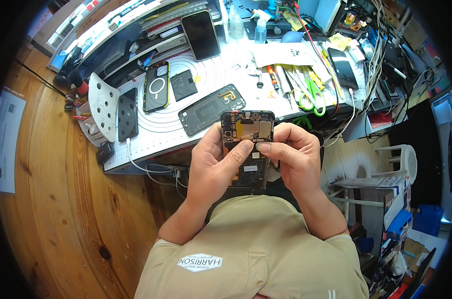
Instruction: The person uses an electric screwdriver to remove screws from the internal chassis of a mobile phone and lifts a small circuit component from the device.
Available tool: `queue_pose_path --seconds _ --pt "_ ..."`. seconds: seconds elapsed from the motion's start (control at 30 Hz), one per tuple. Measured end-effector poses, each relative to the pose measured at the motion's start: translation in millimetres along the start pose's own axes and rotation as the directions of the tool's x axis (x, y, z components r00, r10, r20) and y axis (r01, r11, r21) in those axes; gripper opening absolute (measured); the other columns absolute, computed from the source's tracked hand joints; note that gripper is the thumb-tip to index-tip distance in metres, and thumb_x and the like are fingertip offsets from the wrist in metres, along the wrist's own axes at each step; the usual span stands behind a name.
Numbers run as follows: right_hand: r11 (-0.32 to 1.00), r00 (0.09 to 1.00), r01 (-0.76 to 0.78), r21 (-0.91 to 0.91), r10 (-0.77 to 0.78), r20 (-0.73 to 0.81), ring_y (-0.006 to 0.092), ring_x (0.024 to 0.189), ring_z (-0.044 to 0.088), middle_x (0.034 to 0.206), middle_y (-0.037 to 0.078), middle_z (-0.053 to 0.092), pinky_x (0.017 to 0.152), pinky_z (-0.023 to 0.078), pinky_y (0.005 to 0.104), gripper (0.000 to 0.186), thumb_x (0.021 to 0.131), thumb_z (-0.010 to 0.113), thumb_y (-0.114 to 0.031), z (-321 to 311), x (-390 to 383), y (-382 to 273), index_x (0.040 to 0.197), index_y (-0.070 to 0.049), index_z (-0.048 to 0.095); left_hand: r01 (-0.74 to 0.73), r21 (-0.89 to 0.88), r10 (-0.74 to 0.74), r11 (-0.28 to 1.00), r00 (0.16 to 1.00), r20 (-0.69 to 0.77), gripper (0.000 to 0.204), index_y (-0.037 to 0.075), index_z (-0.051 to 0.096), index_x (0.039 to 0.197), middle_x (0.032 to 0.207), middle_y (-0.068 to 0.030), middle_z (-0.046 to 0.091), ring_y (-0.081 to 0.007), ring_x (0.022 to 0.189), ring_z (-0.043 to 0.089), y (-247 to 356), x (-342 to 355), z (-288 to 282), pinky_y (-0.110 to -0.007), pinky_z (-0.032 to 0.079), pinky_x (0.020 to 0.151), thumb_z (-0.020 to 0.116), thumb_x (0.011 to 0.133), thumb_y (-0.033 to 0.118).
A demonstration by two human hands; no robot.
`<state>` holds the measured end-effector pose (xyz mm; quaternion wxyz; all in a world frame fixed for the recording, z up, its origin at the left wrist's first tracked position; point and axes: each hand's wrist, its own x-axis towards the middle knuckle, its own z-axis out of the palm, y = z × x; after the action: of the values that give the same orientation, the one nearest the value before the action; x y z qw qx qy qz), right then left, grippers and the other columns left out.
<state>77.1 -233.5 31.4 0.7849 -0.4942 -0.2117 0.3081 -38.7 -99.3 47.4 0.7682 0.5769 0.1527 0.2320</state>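
An opened smartphone [249,130], its circuit board and inner parts bare, is held upright in front of my chest, just off the bench edge. My left hand [217,158] wraps its left side, the thumb pressing on the front near the middle. Along the right edge my right hand [296,155] grips it, thumb and forefinger pinched close to the board's lower part. Whether a small piece sits between those fingertips I cannot make out. Just beyond the phone, a detached dark back cover [212,109] with an orange flex cable lies on the white mat.
A phone in a black case [156,87], a flat black battery [183,85] and a standing phone [201,35] are on the bench. Green scissors [313,97], screwdrivers [272,77] and a charging phone [342,69] crowd the right. A white perforated holder [102,107] stands left.
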Motion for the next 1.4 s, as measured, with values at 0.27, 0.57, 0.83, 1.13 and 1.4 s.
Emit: queue_pose_path --seconds 0.27,0.57,0.83,1.13,1.4 --pt "0.923 0.929 -0.316 -0.218 0.348 0.126 0.0032 0.070 0.059 0.080 0.000 0.068 0.060 0.048 0.0196 0.016 0.088 0.082 -0.011 -6 -3 28 0.093 -0.001 0.070 0.099 -0.137 -0.108 0.986 0.992 -0.058 0.030 -0.003 0.059 0.125 0.115 -0.0103 0.070 -0.0116 0.100 0.067 -42 -15 -33 -0.028 0.054 0.089 0.067 0.097 0.002" --pt "0.913 0.899 -0.344 -0.219 0.388 0.205 0.0090 0.084 0.070 0.094 0.006 0.074 0.076 0.059 0.0260 0.023 0.089 0.079 -0.003 7 3 35 0.108 0.004 0.070 0.099 -0.183 -0.126 0.978 0.982 -0.141 0.029 -0.003 0.059 0.123 0.114 -0.0108 0.070 -0.0134 0.102 0.067 -39 -25 -52 -0.029 0.054 0.090 0.066 0.095 0.001" --pt "0.929 0.926 -0.258 -0.265 0.315 0.206 0.0081 0.084 0.068 0.100 0.006 0.072 0.076 0.058 0.0248 0.025 0.087 0.080 0.000 12 -5 38 0.110 0.004 0.069 0.079 -0.178 -0.104 0.981 0.985 -0.139 0.031 -0.003 0.060 0.124 0.112 -0.0083 0.069 -0.0112 0.100 0.065 -39 -28 -56 -0.028 0.053 0.090 0.067 0.095 0.004" --pt "0.571 0.796 0.606 -0.554 -0.437 0.420 0.0132 0.076 0.065 0.111 0.010 0.056 0.064 0.052 0.0269 0.028 0.079 0.079 0.009 22 -4 46 0.105 -0.002 0.076 0.082 -0.133 -0.100 0.988 0.986 -0.137 0.031 -0.002 0.059 0.125 0.113 -0.0078 0.070 -0.0101 0.101 0.066 -33 -31 -49 -0.027 0.053 0.090 0.067 0.096 0.004" --pt "0.511 0.776 0.630 -0.585 -0.429 0.461 0.0146 0.074 0.065 0.109 0.010 0.056 0.062 0.053 0.0275 0.029 0.077 0.080 0.009 21 -3 42 0.103 -0.003 0.076 0.072 -0.136 -0.088 0.988 0.989 -0.119 0.032 -0.002 0.058 0.126 0.114 -0.0077 0.070 -0.0100 0.102 0.066 -28 -32 -48 -0.027 0.053 0.090 0.068 0.096 0.005"
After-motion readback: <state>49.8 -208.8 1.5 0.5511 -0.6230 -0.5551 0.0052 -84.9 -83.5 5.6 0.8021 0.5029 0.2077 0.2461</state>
